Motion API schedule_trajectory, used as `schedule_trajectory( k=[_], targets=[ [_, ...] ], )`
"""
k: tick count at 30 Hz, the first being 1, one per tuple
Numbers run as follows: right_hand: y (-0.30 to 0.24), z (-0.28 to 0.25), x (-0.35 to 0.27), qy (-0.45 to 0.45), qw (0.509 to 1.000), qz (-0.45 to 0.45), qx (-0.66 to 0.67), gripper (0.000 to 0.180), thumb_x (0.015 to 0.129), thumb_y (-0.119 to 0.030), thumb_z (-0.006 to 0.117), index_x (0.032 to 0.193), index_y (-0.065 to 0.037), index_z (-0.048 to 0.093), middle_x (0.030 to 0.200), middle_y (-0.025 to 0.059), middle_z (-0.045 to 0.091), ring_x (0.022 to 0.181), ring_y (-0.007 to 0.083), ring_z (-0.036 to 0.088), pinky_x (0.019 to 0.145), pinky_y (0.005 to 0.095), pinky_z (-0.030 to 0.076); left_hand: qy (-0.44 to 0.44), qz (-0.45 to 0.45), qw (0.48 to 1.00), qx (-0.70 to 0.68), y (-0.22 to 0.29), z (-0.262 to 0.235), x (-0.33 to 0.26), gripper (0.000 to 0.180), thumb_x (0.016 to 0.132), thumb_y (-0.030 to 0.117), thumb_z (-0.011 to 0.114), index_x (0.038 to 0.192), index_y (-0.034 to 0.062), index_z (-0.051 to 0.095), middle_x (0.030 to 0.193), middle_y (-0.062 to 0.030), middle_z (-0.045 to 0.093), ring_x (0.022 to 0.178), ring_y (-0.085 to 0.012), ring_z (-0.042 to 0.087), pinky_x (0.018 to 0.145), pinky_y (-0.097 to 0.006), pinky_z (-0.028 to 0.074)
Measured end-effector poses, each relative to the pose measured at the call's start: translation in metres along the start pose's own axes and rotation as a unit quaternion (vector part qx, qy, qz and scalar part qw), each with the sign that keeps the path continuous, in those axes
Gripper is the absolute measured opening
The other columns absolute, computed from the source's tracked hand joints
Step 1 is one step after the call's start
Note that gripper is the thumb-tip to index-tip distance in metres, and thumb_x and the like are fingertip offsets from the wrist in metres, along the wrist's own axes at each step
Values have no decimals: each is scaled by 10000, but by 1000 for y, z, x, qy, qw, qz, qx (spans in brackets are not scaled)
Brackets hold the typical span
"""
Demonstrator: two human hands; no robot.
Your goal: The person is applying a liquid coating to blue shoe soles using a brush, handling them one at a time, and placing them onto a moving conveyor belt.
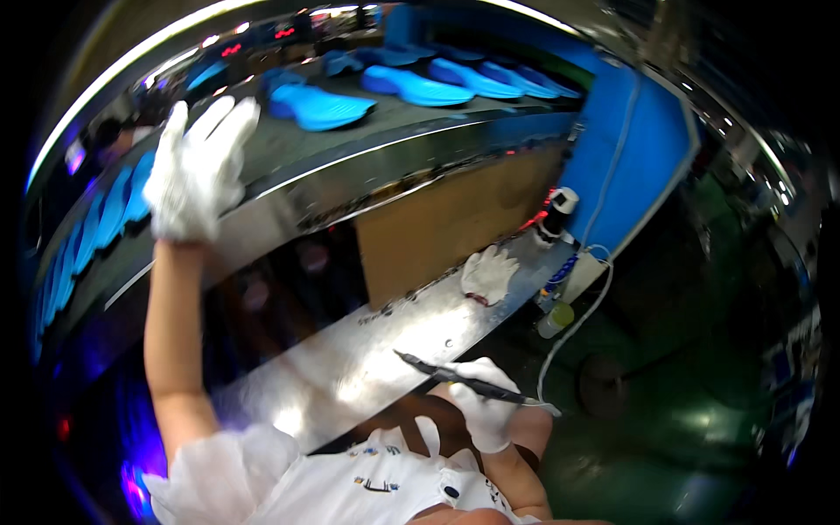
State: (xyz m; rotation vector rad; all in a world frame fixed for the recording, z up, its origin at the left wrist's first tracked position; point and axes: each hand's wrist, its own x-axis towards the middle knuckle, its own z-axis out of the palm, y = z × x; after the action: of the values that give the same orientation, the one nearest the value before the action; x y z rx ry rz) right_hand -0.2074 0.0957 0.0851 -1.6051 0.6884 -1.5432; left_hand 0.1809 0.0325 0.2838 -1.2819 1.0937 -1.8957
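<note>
My left hand (199, 175), in a white glove, is raised over the near edge of the conveyor belt (262, 162). Its fingers are stretched out and it holds nothing. Nearest to it lies a blue insole (319, 107) with a darker heel end, and a row of insoles (114, 210) runs along the belt at the left. My right hand (486, 411), also gloved, is low near my lap. It is closed round a black pen-shaped tool (477, 383) whose tip points left, over the metal shelf; a white cord (544, 363) leads to its rear end.
Several more blue insoles (416, 85) lie farther along the belt, toward a blue machine housing (634, 149). Below the belt, a cardboard panel (464, 223) stands behind the metal shelf (350, 359). A spare white glove (490, 275) rests there. A yellow-capped bottle (555, 320) is at the right.
</note>
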Motion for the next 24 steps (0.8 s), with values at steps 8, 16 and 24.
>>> schedule_trajectory(
  k=[8,16,24],
  targets=[
    [13,-5,-8,0,999,38,-11,197,811,0,735,987,47,662,950,128,685,849,184,657,740,271,517,-278,-205,805,-483,-5,17,-19,302,902,308,603,1012,31,653,1004,-212,665,972,-400,629,841,-462,499],
    [33,-15,-14,127,966,209,83,232,889,-29,678,1100,39,611,917,85,690,679,89,651,614,192,536,23,-417,369,-830,22,-115,-60,209,893,10,625,1094,-19,676,1057,-130,666,979,-227,632,873,-346,498],
    [53,-17,-7,196,962,191,16,176,847,12,693,1013,12,635,747,8,642,609,43,567,576,183,456,178,-137,380,-897,222,-235,-151,294,693,61,791,965,63,678,1108,-151,639,1124,-395,578,983,-454,461]
  ],
)
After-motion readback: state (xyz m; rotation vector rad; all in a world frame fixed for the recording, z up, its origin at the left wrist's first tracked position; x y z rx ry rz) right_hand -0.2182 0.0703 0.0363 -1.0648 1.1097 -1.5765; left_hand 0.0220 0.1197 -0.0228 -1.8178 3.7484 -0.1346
